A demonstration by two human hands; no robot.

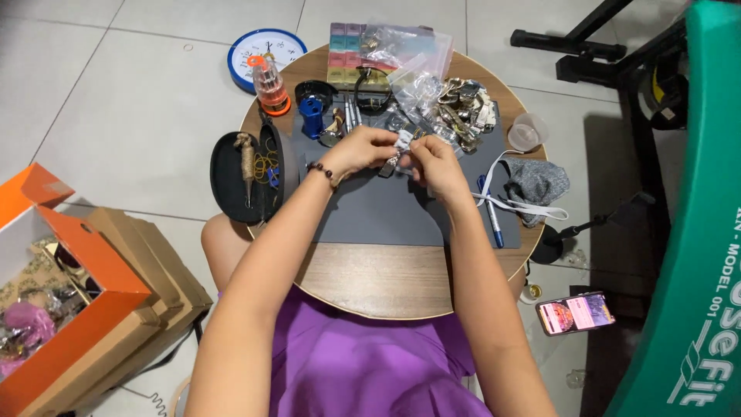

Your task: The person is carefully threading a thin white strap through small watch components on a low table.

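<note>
Nearest to me, a purple skirt covers the person's lap, and both bare forearms reach forward over a small round wooden tabletop [386,282]. A dark grey mat [386,208] lies across it. Above the mat the left hand [359,150], with a beaded bracelet [323,171] at the wrist, and the right hand [436,164] meet. The fingers of both hands are pinched together on a small silvery metal piece [397,150], held between them just over the mat's far half; what it is exactly I cannot tell.

To the right of the hands a blue pen [491,212] lies on the mat, beside a grey face mask [540,184] with white straps. To the left an open black oval case [247,176] holds small tools and rubber bands.

Beyond the hands sit a heap of metal watches [463,108], clear plastic bags [409,58], a blue cylinder [311,117] and an orange-based screwdriver set [270,83]. On the floor past the tabletop lies a blue-rimmed wall clock [258,48].
</note>
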